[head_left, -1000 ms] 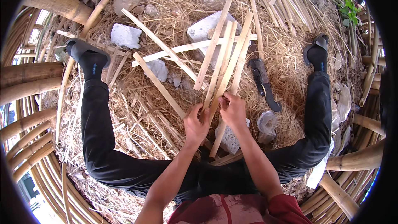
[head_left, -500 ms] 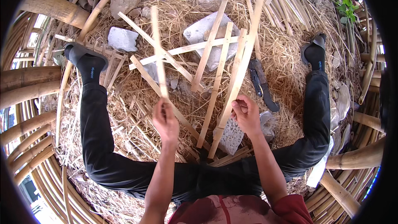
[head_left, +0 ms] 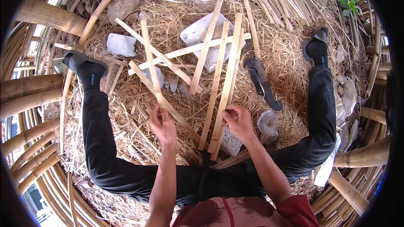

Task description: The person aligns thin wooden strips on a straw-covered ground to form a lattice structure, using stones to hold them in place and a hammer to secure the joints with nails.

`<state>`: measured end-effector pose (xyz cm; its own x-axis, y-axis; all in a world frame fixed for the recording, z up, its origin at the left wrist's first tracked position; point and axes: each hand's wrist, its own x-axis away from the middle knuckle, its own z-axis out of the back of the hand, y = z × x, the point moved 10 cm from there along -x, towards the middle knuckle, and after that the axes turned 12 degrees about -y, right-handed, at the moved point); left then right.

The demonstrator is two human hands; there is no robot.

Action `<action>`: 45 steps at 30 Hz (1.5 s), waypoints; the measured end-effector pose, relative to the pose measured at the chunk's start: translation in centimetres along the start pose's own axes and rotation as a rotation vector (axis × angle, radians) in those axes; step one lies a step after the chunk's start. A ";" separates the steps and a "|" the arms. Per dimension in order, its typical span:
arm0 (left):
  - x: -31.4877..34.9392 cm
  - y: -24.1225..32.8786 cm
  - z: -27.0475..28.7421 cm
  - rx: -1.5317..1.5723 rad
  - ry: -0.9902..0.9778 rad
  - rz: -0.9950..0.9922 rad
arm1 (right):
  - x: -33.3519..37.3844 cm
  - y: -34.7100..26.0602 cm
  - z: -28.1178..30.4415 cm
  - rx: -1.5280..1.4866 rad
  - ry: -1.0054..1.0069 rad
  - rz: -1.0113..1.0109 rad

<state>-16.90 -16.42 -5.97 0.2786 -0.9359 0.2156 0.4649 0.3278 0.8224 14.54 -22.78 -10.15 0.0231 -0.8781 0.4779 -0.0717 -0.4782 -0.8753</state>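
Slats sorted between outstretched legs, as I follow it from afar through the head camera. The left hand (head_left: 164, 128) has its fingertips closed on the near end of the left slat (head_left: 151, 59), whose length points away from the body; an end grip, I judge, lets a light, narrow strip be swung with little effort. The right hand (head_left: 240, 123) pinches the right slat (head_left: 229, 69) between thumb and forefinger at its lower part, probably to steady it alongside the middle slat (head_left: 214, 84). The far parts of these two pass over the cross slat (head_left: 179, 54) and the block (head_left: 192, 33), which seem to prop them clear of the straw (head_left: 290, 96) (whether every strip touches the stone, I cannot tell). The knife (head_left: 263, 82) lies to the right of the slats, presumably laid there to stay within reach, while the legs (head_left: 101, 120) frame the whole array.

Compared with one second earlier, when I saw both hands close together at the bunched strips, the hands are now well apart, and the left slat stands separate at the left. Compared with half a second earlier, the right slat's far end has swung leftward, nearer the middle slat.
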 end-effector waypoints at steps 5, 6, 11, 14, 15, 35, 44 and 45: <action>0.2 0.7 2.4 -0.111 0.082 -0.014 | -0.6 0.3 -0.7 -0.026 0.006 -0.041; 0.3 1.3 2.4 -0.116 0.086 -0.017 | -0.6 0.0 -1.0 -0.012 0.000 -0.050; 0.2 1.7 0.4 -0.175 -0.002 -0.229 | -1.1 -0.2 -2.3 0.097 -0.015 -0.054; 0.9 3.4 -0.2 -0.147 0.007 -0.280 | -1.1 -0.4 -2.6 0.180 -0.042 -0.066; 0.9 4.2 -0.1 -0.178 0.023 -0.335 | -0.9 -0.8 -2.7 0.187 -0.043 -0.066; 3.6 -3.4 -7.9 0.442 -0.225 0.283 | 0.8 -0.7 15.7 -0.022 0.329 0.157; 2.9 -2.7 -7.0 0.280 -0.260 0.300 | 0.5 0.9 17.1 0.062 0.414 0.067; 2.9 -2.5 -7.0 0.265 -0.252 0.291 | 0.5 1.1 17.3 0.065 0.420 0.062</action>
<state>-11.43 -19.05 -11.09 0.1371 -0.8228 0.5516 0.1579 0.5679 0.8078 31.76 -24.00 -12.14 -0.3887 -0.8295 0.4010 0.0029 -0.4364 -0.8998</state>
